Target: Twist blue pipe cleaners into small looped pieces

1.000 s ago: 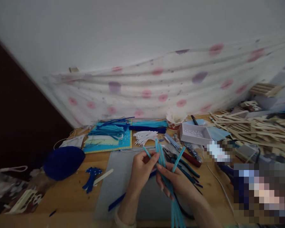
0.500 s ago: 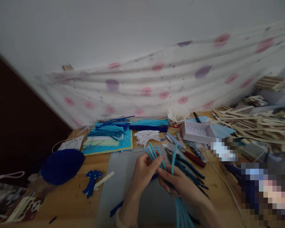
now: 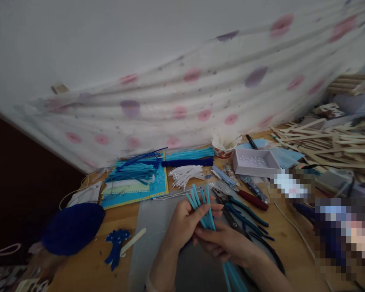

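Observation:
My left hand is closed around a bunch of light-blue pipe cleaners, with the thumb across them. Their upper ends fan out above my fingers. Just below, my right hand has its fingers curled round the same bunch, and the long lower ends trail out beneath it. Both hands are close together above a grey mat. To the right of them lie pliers with blue handles and a second dark-handled tool. The fingers hide part of the bunch.
Turquoise pipe cleaners lie on a blue board, beside white bead-tipped stems. A dark-blue fuzzy oval and a blue ornament are left. A white box, paper cup and wooden sticks stand behind and right.
The single pipe cleaner that stood apart at my right hand is now in line with the bunch. My right hand has moved closer to my left. The view has tilted slightly.

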A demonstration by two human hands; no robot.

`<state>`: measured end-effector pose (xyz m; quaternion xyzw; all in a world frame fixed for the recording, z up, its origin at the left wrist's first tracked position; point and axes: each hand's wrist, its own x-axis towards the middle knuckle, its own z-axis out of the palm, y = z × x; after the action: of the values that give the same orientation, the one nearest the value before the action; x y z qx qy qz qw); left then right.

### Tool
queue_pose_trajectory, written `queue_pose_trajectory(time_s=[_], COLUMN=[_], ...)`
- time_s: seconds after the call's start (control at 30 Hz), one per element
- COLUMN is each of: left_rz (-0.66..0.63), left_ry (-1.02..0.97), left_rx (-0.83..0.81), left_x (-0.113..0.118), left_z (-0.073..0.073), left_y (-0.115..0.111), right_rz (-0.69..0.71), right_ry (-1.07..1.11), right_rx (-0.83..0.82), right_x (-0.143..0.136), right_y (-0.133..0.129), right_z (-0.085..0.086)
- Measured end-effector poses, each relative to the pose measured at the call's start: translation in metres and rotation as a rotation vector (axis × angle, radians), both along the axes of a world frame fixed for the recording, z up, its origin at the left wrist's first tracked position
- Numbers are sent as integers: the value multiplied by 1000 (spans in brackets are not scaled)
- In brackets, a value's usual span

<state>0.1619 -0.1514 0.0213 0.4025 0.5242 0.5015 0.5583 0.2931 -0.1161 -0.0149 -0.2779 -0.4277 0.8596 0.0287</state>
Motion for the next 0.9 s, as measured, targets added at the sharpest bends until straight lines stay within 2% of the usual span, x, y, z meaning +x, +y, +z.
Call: queue_pose_trajectory(time_s=[0.4,0.57,0.7,0.73,0.8,0.87,0.9], left_rz=[-30,-23,-58,-64,-33,106,157], left_ry=[-111,-158,-203,-186,-28,345,440], left_rx=[-45,-42,13,55,150,215,216], left_x=[-6,-1,-4,-11,-31,-59,-74], left_z=[1,-2,1,2,2,-1,-3], left_y=[0,-3,-3,0,15,44,63], right_rz=[19,17,56,56,-8,-114,-173], right_ry=[107,151,106,88,68,83,106], right_rx=[-58,-49,-42,-34,4,35,39], right_x=[3,5,10,12,18,25,29], right_y=[-6,-10,-11,-11,-11,-12,-11], right_z=[-1,-6,-2,-1,-1,-6,-10])
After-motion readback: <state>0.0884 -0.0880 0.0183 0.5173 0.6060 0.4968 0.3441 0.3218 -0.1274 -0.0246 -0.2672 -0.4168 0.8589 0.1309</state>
